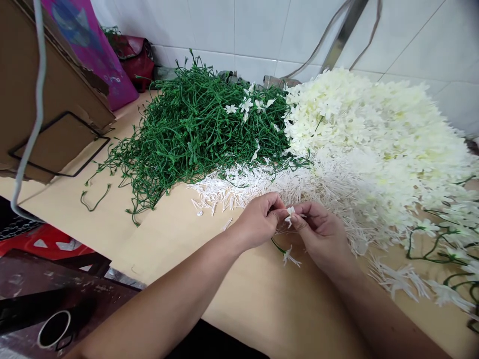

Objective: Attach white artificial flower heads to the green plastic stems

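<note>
"Where do we have our hands?"

"Over the middle of the worktop (175,239), in from its front edge. Our left hand (264,223) and right hand (325,234) come together there, thumbs and fingertips pinched on a small white flower (290,215) between them."

"Is anything else in our grip?"

"We cannot tell; our curled fingers hide it. Just below we see a green stem (277,246) with a second white flower (290,258) at its end, but whether we hold that stem or it lies loose is unclear."

"What do we have behind our hands?"

"A band of thin white pieces (258,185). Farther back, toward the worktop's back edge and left of the middle, a tangled heap of green stems (190,124), a few white blossoms (246,104) on top. Touching it, a mound of cream-white blossoms (374,119) fills the back right."

"And at the sides?"

"Toward the right edge we have flowered stems (434,244). At the left end stands a cardboard box (71,80), and behind it, near the back edge, a dark red bag (136,62). Past the front edge, lower down at the left, a mug (55,329) rests on a dark surface (93,284)."
</note>
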Demonstrator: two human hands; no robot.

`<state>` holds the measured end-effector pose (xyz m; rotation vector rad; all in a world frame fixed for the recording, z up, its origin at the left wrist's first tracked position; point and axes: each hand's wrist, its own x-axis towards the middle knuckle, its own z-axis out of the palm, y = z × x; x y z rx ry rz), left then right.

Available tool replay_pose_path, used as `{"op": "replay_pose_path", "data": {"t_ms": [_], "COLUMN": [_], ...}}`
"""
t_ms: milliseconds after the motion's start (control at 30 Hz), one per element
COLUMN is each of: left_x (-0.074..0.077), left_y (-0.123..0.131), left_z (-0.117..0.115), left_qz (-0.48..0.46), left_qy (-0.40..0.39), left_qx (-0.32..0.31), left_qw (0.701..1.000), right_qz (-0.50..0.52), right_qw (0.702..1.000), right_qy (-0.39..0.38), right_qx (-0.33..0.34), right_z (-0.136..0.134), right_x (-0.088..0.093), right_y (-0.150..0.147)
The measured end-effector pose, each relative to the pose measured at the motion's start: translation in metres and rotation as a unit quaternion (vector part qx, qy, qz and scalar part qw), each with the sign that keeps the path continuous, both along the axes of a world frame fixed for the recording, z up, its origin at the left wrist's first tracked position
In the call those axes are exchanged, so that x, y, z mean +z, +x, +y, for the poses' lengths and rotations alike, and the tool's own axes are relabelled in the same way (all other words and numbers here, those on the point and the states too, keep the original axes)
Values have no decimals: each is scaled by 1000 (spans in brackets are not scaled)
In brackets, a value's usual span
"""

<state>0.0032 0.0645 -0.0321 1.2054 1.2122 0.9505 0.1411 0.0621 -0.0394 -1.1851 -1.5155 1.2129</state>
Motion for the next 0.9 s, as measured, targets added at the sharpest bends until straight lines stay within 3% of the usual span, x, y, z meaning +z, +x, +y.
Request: {"op": "replay_pose_path", "data": {"t_ms": [167,333,467,733,900], "left_x": [4,3,2,3,4], "left_y": [4,4,2,0,1], "left_z": [1,2,2,2,2], "left_qz": [-44,11,44,3,33], "left_qy": [-18,19,44,21,16], "left_qx": [11,23,26,9,8], "left_qw": [999,999,998,1000,999], "right_qz": [52,91,42,7,-13], "right_qw": [997,991,997,999,1000], "right_qy": [-50,-86,-67,-30,-15], "right_qx": [22,38,-11,13,4], "right_z": [5,4,3,5,3], "right_x": [1,5,6,7,4], "right_y": [9,8,6,11,7]}}
